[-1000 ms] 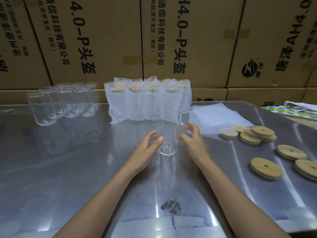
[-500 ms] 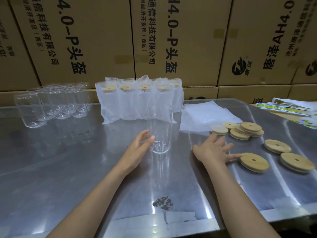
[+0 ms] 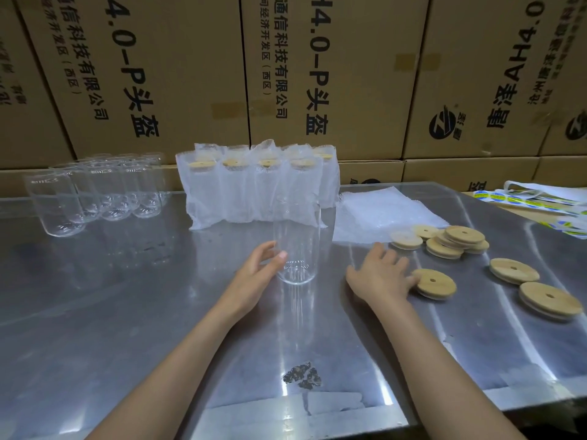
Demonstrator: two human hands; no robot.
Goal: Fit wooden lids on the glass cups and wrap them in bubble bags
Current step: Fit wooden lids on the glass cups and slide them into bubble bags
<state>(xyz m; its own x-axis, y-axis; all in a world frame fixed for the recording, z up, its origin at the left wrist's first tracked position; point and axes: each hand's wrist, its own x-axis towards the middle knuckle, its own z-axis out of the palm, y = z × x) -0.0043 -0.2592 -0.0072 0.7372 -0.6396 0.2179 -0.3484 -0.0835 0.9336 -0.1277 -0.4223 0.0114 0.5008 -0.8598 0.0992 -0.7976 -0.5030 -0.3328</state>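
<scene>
Glass cup (image 3: pixel 297 246): upright on the steel surface (image 3: pixel 127 312), near centre, mouth up, no lid on it.

Left hand (image 3: pixel 257 274): curled round the cup's left side near the base, thumb tip on the front of the glass. Grip clamped on the cup.

Right hand (image 3: pixel 379 274): palm down, low over the surface to the right of the cup, apart from the glass. Fingers straight and spread; fingertips touch the near edge of a wooden lid (image 3: pixel 435 284). Grip apart, nothing held.

That lid lies flat, centre hole visible. Two more single lids to its right: one (image 3: pixel 514 270) farther back, one (image 3: pixel 548 300) nearer the surface's right edge. Behind these, a loose pile of lids (image 3: pixel 451 239), some overlapping.

Flat stack of bubble bags (image 3: pixel 381 214) lies just behind the pile, right of the cup.

Directly behind the cup: a row of wrapped cups (image 3: pixel 254 188), each standing upright in a white bubble bag, wooden lids showing at the tops. Exact count unclear, since a back row is partly hidden.

Far left: a group of bare glass cups (image 3: pixel 95 192), upright, unlidded, close together.

Far right edge: strips of yellow and blue labels (image 3: pixel 540 204).

Background: wall of cardboard boxes (image 3: pixel 317 74) with printed text, stacked against the far edge of the surface.

Dark blotch (image 3: pixel 301 376) on the surface near the front edge.
</scene>
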